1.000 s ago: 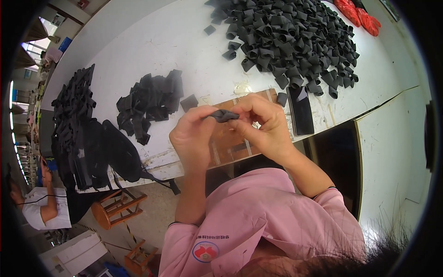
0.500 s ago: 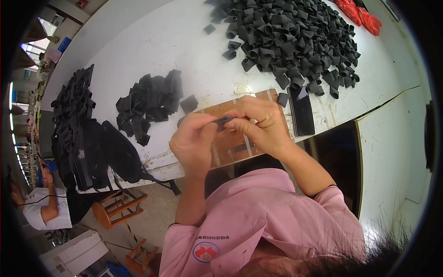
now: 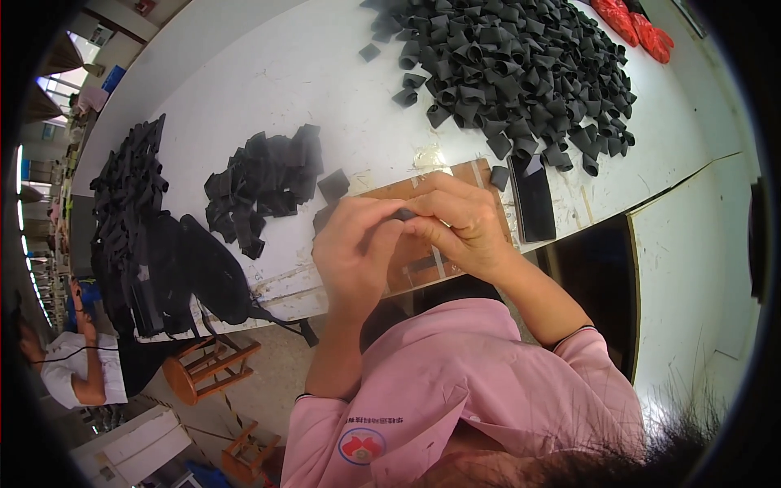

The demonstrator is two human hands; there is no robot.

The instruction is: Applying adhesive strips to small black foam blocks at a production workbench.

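Observation:
Both hands meet over a brown board [image 3: 400, 275] at the table's near edge, pinching a small black fabric piece [image 3: 403, 215] between them. Most of that piece is hidden by the fingers. My left hand [image 3: 355, 242] grips it from the left with thumb and forefinger. From the other side my right hand [image 3: 465, 221] holds its right end, fingers curled. A flat black piece [image 3: 333, 185] lies just beyond my left hand, and another dark piece is partly covered by that hand. One small black loop [image 3: 499, 177] rests by the board's upper right corner.
A large heap of black fabric loops [image 3: 521, 77] fills the far right. To the left lie a smaller pile of black pieces [image 3: 268, 175] and bundled black strips [image 3: 130, 203]. A dark phone-like slab [image 3: 534, 199] sits right of the board. Red plastic bags [image 3: 651, 37] lie at the far corner.
My left hand has shifted slightly right, closer to my right hand, and less of the black piece shows between the fingers. The piles have not moved.

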